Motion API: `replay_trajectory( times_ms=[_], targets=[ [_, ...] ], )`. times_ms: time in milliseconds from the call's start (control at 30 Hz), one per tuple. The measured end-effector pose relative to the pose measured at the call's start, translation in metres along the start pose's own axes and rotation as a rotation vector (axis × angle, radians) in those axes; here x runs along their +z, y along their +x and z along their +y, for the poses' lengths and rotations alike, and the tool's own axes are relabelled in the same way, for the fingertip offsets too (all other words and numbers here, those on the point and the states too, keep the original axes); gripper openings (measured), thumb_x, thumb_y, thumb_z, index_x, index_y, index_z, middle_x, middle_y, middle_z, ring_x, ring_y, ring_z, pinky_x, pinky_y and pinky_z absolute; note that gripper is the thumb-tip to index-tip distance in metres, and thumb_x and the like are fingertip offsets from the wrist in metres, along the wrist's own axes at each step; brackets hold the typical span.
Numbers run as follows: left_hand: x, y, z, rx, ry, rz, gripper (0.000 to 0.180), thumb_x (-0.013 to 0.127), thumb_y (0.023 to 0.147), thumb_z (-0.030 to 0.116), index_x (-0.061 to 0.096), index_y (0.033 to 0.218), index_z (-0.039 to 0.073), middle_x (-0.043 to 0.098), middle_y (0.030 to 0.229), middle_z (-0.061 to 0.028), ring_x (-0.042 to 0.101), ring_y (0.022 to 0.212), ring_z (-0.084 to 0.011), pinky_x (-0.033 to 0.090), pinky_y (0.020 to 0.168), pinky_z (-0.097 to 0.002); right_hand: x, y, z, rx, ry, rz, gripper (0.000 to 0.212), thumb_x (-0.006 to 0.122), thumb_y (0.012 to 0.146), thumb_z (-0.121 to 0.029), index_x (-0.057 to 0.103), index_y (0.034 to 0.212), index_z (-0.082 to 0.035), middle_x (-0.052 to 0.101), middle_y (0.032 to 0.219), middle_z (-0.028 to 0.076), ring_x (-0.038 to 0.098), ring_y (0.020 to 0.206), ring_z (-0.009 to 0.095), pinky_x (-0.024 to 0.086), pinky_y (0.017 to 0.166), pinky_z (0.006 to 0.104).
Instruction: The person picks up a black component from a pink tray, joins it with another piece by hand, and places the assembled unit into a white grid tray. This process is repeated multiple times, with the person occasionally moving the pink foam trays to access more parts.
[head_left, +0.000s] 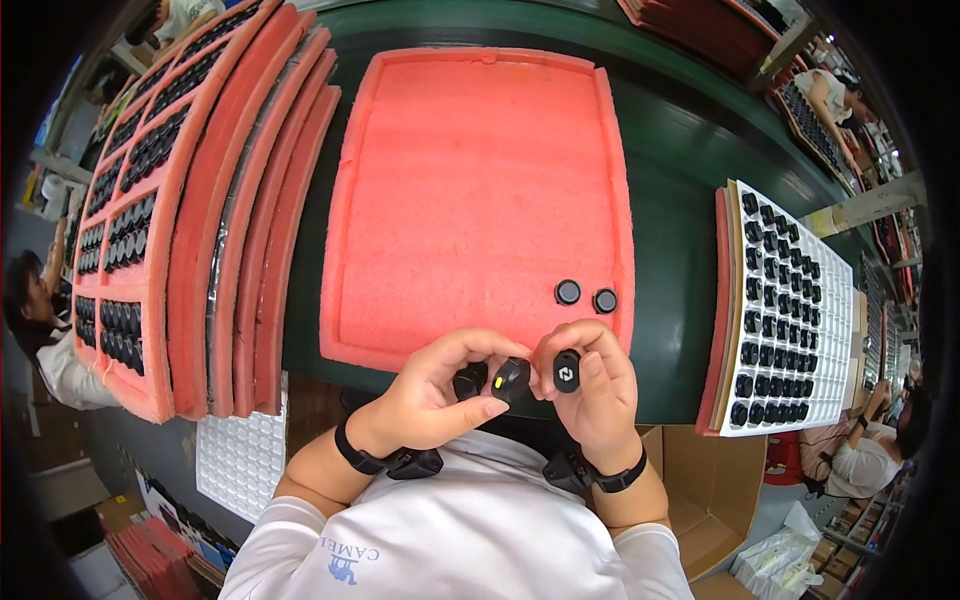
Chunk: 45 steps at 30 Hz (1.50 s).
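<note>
My left hand (428, 395) is closed around two small black knob-like parts. The outer one, a black part with a yellow mark (511, 381), sits at my fingertips; the other dark part (470, 379) is partly hidden by my fingers. My right hand (608, 392) pinches a black knob-like part with a white symbol (566, 371) on its face, close beside the left hand's parts. Both hands are over the near edge of a pink foam tray (480, 200). Two round black parts, one knob (568, 292) and another knob (605, 300), lie in its near right corner.
On the left stands a stack of pink foam trays (200, 220), the outermost full of black parts. At right, a white tray (825, 330) holds rows of black parts on the green work surface (680, 200). A cardboard box (700, 480) sits below; other people work around.
</note>
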<state>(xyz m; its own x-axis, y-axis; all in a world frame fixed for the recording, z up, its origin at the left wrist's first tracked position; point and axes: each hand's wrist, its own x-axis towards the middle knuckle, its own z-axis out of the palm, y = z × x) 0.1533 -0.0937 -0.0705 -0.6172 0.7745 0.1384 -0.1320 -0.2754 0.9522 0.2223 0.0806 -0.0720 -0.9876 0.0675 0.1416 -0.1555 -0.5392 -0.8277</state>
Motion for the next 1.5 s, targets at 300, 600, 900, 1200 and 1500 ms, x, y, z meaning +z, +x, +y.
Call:
replay_trajectory(
  times_ms=[300, 600, 900, 1200, 1500],
  targets=[
    [0.003, -0.001, -0.005, 0.065, -0.065, 0.048, 0.036, 0.062, 0.083, 0.009, 0.043, 0.113, 0.003, 0.056, 0.097, -0.0113, 0.056, 0.091, -0.0170, 0.044, 0.079, -0.0300, 0.002, 0.000, 0.006, 0.046, 0.131, -0.005, 0.030, 0.036, 0.098, -0.030, 0.046, 0.100, -0.001, 0.050, 0.073, 0.008, 0.046, 0.064, 0.014, 0.040, 0.060, 0.0267],
    [0.007, 0.003, 0.000, -0.025, -0.001, 0.055, 0.036, 0.061, 0.082, 0.001, 0.045, 0.114, 0.002, 0.053, 0.100, -0.0068, 0.050, 0.084, -0.0120, 0.040, 0.078, -0.0253, 0.003, -0.008, 0.000, -0.046, -0.233, 0.129, 0.026, 0.047, 0.095, -0.025, 0.049, 0.101, 0.000, 0.050, 0.076, 0.005, 0.044, 0.064, 0.010, 0.038, 0.059, 0.0233],
    [0.011, 0.004, -0.011, 0.205, 0.226, 0.024, 0.039, 0.063, 0.078, 0.000, 0.045, 0.113, 0.002, 0.052, 0.098, -0.0086, 0.048, 0.075, -0.0114, 0.041, 0.070, -0.0255, -0.003, -0.013, -0.001, -0.320, -0.562, 0.065, 0.020, 0.054, 0.089, -0.013, 0.052, 0.104, 0.001, 0.051, 0.081, 0.003, 0.042, 0.067, 0.008, 0.036, 0.062, 0.0210],
    [0.015, 0.005, -0.017, 0.306, 0.213, 0.002, 0.040, 0.064, 0.076, 0.001, 0.043, 0.110, 0.002, 0.051, 0.094, -0.0122, 0.048, 0.073, -0.0143, 0.042, 0.067, -0.0277, 0.000, -0.016, 0.007, -0.181, -0.234, 0.060, 0.018, 0.047, 0.091, -0.010, 0.049, 0.106, 0.000, 0.052, 0.085, 0.006, 0.044, 0.071, 0.008, 0.039, 0.063, 0.0232],
    [0.015, 0.007, -0.013, 0.360, 0.322, -0.052, 0.041, 0.066, 0.075, 0.002, 0.043, 0.110, 0.001, 0.051, 0.095, -0.0144, 0.049, 0.071, -0.0162, 0.044, 0.065, -0.0289, 0.010, -0.011, 0.005, -0.265, -0.123, 0.008, 0.015, 0.039, 0.093, -0.006, 0.047, 0.105, -0.001, 0.051, 0.087, 0.005, 0.044, 0.072, 0.008, 0.039, 0.066, 0.0227]
  ],
)
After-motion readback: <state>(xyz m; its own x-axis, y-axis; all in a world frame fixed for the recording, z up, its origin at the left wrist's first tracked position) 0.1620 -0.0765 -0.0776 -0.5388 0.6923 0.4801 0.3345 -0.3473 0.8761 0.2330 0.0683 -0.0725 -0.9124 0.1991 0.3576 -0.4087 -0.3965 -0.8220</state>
